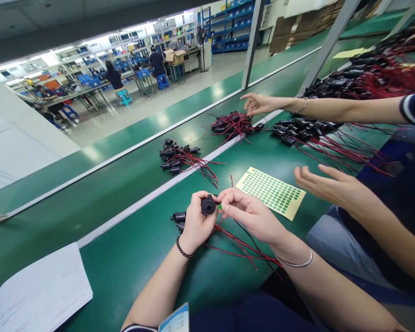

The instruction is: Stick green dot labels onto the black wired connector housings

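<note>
My left hand (pixel 197 223) is wrapped round a black cylindrical part (pixel 208 206); its round end with a dark hole in the centre faces me. Close beside it, my right hand (pixel 254 213) pinches a small green sticker (pixel 220 207) between thumb and forefinger, near the part's edge. A yellow sheet of green oval stickers (pixel 271 192) lies on the bench just beyond my right hand. More black parts (pixel 178 217) rest behind my left hand, partly hidden by it. Red and black wires (pixel 240 244) run across the bench under my hands.
Further off lie a small pile of black wired parts (pixel 174 156) and a second pile (pixel 233 124). At the right, a co-worker's hand (pixel 259 104) reaches over the second pile; their other hand (pixel 332 186) hovers near the sticker sheet. White papers (pixel 43 288) lie at left.
</note>
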{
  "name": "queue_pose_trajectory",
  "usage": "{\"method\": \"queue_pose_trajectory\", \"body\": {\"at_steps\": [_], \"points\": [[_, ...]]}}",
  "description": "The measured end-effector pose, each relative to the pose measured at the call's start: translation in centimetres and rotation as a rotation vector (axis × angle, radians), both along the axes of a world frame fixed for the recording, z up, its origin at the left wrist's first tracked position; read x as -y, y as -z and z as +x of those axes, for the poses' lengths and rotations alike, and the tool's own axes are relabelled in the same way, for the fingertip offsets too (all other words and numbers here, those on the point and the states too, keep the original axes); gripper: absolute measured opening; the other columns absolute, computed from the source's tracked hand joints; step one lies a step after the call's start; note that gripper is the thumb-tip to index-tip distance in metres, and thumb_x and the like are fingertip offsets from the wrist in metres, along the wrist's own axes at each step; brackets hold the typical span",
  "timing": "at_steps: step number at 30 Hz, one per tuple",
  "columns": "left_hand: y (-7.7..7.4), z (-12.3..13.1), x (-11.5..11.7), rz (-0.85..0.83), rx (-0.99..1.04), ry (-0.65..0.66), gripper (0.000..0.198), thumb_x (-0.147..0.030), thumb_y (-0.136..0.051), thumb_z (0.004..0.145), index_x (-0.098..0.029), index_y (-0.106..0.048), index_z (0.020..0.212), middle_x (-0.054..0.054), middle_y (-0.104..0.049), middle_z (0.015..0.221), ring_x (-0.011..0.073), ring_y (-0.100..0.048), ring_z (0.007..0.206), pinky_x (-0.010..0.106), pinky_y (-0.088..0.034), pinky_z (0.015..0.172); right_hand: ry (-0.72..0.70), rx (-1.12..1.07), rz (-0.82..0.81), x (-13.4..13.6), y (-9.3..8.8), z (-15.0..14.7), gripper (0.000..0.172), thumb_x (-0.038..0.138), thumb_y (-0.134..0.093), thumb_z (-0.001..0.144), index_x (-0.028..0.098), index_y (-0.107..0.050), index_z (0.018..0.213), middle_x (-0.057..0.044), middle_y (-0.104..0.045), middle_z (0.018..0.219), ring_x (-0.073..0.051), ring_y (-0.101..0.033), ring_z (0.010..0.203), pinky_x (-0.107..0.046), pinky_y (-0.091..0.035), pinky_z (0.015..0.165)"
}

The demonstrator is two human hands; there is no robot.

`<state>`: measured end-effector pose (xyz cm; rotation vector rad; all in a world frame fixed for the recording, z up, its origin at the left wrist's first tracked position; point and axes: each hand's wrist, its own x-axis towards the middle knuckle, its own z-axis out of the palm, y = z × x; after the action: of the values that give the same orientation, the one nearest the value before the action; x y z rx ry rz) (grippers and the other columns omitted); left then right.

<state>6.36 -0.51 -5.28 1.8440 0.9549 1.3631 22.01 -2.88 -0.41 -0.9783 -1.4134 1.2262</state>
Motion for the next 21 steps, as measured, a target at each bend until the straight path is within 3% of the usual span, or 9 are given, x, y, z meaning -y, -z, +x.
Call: {"method": "queue_pose_trajectory", "body": {"at_steps": [5,21], "points": [[-0.2,-0.1,-0.3,0.052,-0.043,-0.084,0.019,-0.011,-0.058,0.078,-0.022,-0.052,0.091,0.000,-0.061,0.086,0.0148,-0.060,0.078,0.029,-0.048,0.074,-0.012,-0.029,-0.012,0.1,0.2,-0.7,0.027,0.039,-0.064,0.084,0.019,-0.059,0.066,-0.004,-0.058,0.088,-0.014,-0.055,0.075,-0.031,-0.051,0.074],[0.0,-0.3,-0.2,0.104,-0.092,-0.072,0.025,-0.007,-0.054,0.071,-0.023,-0.050,0.090,0.000,-0.059,0.085,0.0152,-0.057,0.078,0.030,-0.044,0.075,0.023,-0.001,-0.035,-0.1,0.6,-1.5,0.017,0.032,-0.062,0.079,0.020,-0.055,0.069,-0.002,-0.055,0.082,-0.015,-0.053,0.073,-0.028,-0.047,0.062]]}}
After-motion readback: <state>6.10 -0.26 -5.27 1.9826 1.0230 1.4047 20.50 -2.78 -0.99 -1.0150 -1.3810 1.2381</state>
